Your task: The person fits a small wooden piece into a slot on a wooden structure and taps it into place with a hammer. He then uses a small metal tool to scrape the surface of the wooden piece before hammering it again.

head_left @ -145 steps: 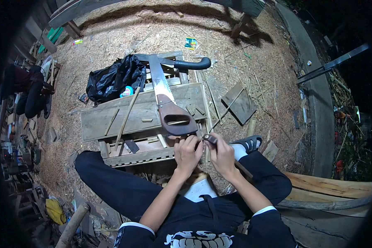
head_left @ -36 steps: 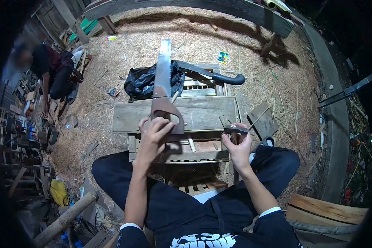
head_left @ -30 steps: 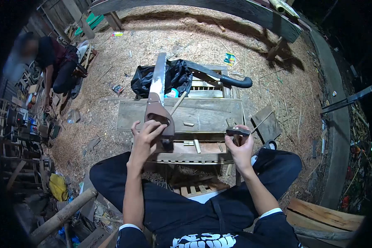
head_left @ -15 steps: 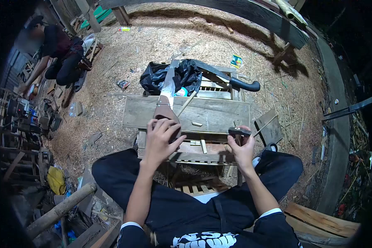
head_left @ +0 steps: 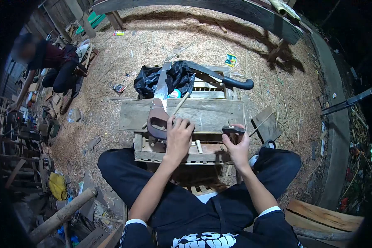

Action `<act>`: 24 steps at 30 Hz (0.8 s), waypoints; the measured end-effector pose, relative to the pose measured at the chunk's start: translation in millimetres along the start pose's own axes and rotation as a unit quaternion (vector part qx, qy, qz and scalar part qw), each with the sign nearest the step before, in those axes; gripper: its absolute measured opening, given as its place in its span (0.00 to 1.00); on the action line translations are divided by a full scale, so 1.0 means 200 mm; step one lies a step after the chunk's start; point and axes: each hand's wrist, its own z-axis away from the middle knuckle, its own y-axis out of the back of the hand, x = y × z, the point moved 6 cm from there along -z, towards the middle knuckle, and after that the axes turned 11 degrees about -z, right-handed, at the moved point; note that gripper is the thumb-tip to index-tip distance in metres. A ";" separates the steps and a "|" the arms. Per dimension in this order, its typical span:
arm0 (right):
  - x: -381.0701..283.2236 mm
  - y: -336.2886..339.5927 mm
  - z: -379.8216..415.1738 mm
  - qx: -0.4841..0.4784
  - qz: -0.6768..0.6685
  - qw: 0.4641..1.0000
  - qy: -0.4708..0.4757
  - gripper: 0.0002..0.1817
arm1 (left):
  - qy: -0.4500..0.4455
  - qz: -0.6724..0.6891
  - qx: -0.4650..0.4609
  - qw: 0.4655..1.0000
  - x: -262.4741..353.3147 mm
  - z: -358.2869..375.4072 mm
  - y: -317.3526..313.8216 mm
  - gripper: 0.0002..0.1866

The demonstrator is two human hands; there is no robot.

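Note:
My right hand [head_left: 238,149] is closed around a hammer, its dark head [head_left: 234,129] showing above the fingers and the handle mostly hidden. My left hand [head_left: 179,139] is at the near edge of a wooden plank [head_left: 215,113], fingers curled down together; what lies under them is hidden. Just left of it, a handsaw [head_left: 156,120] with a brown handle rests across the plank, its blade pointing away. A thin stick [head_left: 181,103] lies beside the saw. Below the plank, a short pale wood piece [head_left: 199,146] sits in the slatted wooden frame [head_left: 211,158].
A black plastic bag [head_left: 146,82] and a machete [head_left: 237,83] lie beyond the plank. Sawdust covers the ground. At the left another person [head_left: 62,66] crouches near machinery. A long beam [head_left: 219,12] spans the back, and a thick pole [head_left: 64,215] juts in at lower left.
My left hand has moved right from the saw's handle to the plank's near edge, where a small wood piece lay, now out of sight. My right hand still holds the hammer.

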 end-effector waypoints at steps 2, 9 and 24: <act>-0.02 0.01 0.00 0.002 -0.006 1.000 0.005 0.22 | 0.014 0.001 -0.014 1.000 0.00 -0.02 -0.02 0.08; -0.06 0.13 -0.04 0.035 0.018 0.999 0.029 0.21 | 0.005 0.054 0.064 0.996 0.17 -0.08 -0.09 0.09; -0.07 0.25 -0.04 0.063 0.030 0.997 0.031 0.21 | -0.026 0.122 -0.025 0.992 0.14 -0.10 -0.10 0.16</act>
